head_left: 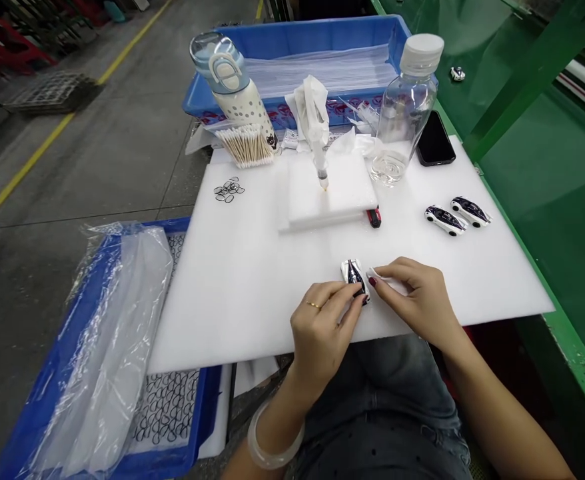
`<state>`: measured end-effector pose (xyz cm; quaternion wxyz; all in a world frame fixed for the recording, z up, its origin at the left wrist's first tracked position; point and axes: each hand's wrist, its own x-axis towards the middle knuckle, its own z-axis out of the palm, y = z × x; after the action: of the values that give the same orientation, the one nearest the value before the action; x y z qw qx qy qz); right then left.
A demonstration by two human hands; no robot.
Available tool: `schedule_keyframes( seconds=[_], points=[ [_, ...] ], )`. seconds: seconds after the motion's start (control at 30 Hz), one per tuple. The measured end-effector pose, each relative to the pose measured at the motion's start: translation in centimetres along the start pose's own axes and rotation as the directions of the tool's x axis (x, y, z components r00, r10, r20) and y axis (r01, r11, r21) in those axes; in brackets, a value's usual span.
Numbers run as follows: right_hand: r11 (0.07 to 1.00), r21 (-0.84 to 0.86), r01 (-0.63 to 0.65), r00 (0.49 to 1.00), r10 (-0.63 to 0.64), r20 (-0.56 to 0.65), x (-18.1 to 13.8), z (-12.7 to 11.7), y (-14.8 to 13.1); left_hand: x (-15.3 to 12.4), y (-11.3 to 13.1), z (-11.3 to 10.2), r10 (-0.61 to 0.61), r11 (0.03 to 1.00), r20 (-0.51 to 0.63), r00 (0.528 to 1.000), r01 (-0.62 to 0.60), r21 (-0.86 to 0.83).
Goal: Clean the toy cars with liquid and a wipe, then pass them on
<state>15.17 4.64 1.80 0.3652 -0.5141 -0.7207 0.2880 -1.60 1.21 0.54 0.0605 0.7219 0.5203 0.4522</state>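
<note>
A white toy car (351,272) with a black top lies on the white board near its front edge. The fingers of my left hand (325,320) are closed on the car's near end. Just to the right, my right hand (420,293) pinches a small piece of white tissue (372,273) close to the car's side. Part of that white piece is hidden under my fingers, so its full shape cannot be made out. Two similar toy cars (446,219) stand side by side on the right of the board.
A foam block (332,200) bears a syringe (321,167). Behind are cotton swabs (246,145), a tumbler (232,80), a clear bottle (406,107), a phone (436,139) and a blue bin (317,33). Black rings (229,190) lie left; a blue tray (205,413) sits below.
</note>
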Motion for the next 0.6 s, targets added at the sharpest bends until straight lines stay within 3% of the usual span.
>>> schedule_keyframes(
  seconds=[0.1,0.23,0.4,0.6],
  points=[
    [1.0,-0.013,-0.007,0.999,0.008,0.044,0.01,0.09,-0.18,0.01,0.07,0.4,-0.006,1.0,0.025,1.0,0.006,0.01],
    [0.999,-0.05,-0.016,0.996,0.021,0.085,0.18,0.02,-0.26,-0.02,-0.2,0.24,-0.131,0.99,0.046,0.99,0.133,-0.039],
    [0.996,-0.088,-0.023,0.995,0.031,0.09,0.3,0.09,-0.24,-0.02,-0.76,-0.09,-0.259,0.956,0.109,0.96,0.27,-0.113],
    [0.995,-0.102,-0.007,0.997,0.015,0.08,0.21,0.19,-0.24,-0.02,-0.7,-0.38,-0.309,0.935,0.153,0.939,0.329,-0.131]
  ],
)
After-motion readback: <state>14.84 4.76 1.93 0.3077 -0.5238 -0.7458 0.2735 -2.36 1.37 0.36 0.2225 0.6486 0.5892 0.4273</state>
